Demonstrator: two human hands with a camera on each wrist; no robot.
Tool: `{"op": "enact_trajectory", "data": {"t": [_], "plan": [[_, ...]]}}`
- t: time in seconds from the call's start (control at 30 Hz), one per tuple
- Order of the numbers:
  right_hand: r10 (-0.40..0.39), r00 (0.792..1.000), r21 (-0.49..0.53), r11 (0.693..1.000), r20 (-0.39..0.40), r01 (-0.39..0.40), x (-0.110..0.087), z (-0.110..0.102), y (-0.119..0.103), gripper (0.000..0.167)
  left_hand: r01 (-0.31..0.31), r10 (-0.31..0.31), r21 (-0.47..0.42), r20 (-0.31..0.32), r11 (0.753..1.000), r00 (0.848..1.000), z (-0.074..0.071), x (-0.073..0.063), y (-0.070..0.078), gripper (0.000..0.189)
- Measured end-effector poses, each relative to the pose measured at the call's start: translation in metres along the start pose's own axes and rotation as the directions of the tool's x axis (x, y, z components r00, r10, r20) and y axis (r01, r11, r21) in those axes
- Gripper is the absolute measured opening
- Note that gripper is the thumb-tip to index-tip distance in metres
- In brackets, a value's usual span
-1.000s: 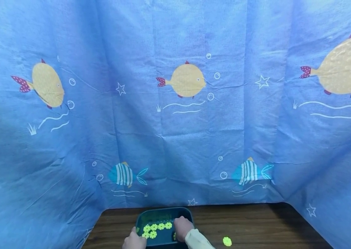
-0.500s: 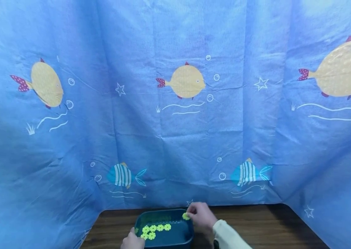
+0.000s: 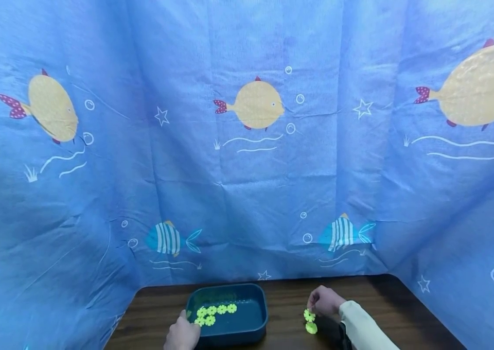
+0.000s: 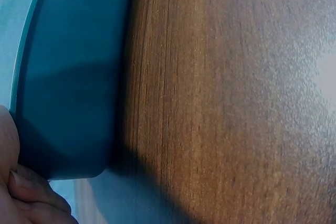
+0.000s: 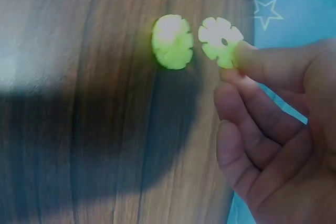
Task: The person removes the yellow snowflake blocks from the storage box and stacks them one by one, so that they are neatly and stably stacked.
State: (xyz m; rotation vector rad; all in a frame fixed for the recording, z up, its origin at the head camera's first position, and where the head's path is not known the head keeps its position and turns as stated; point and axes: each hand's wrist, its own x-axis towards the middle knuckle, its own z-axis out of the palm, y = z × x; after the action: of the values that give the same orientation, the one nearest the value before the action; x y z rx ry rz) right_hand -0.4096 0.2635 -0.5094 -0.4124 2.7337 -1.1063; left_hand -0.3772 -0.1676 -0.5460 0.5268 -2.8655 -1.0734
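Observation:
My right hand (image 3: 326,300) pinches a yellow-green flower-shaped slotted disc (image 5: 212,34) between thumb and fingertips, to the right of the bin. Close by that disc, a second yellow-green piece (image 5: 173,42) lies on the wooden table, thicker-looking and notched round its edge. My left hand (image 3: 182,333) grips the front left corner of a dark teal plastic bin (image 3: 234,337); in the left wrist view its thumb is over the rim and its other fingers are curled below. Inside the bin, several more slotted discs (image 3: 222,309) lie flat toward the left side.
Dark brown wooden table (image 3: 286,321) extends around the bin and off to the right. A blue cloth curtain (image 3: 251,204) printed with fish and stars hangs behind the table and along both sides.
My right hand has lifted a disc out of the bin and carried it right, beside the piece lying on the table. My left hand has stayed at the bin's corner.

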Motion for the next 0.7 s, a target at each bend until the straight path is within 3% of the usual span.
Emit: {"op": "enact_trajectory", "data": {"t": [0.17, 0.43, 0.6, 0.7], "plan": [[0.041, 0.998, 0.036, 0.998, 0.049, -0.043, -0.003, 0.004, 0.007, 0.016, 0.006, -0.006, 0.003, -0.02, 1.0, 1.0, 0.001, 0.001, 0.001, 0.063], [0.106, 0.993, 0.028, 0.994, 0.054, -0.108, -0.003, 0.013, 0.005, 0.013, 0.001, 0.0, 0.013, -0.021, 1.0, 1.0, 0.002, 0.002, 0.001, 0.064], [0.161, 0.987, -0.003, 0.987, 0.026, -0.161, -0.003, 0.018, 0.007, 0.015, -0.01, 0.01, -0.003, -0.019, 1.0, 1.0, 0.003, 0.001, -0.001, 0.062], [0.152, 0.988, -0.025, 0.988, -0.003, -0.152, -0.002, 0.021, 0.01, 0.017, -0.022, 0.022, -0.005, -0.024, 1.0, 0.999, 0.004, 0.002, -0.001, 0.061]]}}
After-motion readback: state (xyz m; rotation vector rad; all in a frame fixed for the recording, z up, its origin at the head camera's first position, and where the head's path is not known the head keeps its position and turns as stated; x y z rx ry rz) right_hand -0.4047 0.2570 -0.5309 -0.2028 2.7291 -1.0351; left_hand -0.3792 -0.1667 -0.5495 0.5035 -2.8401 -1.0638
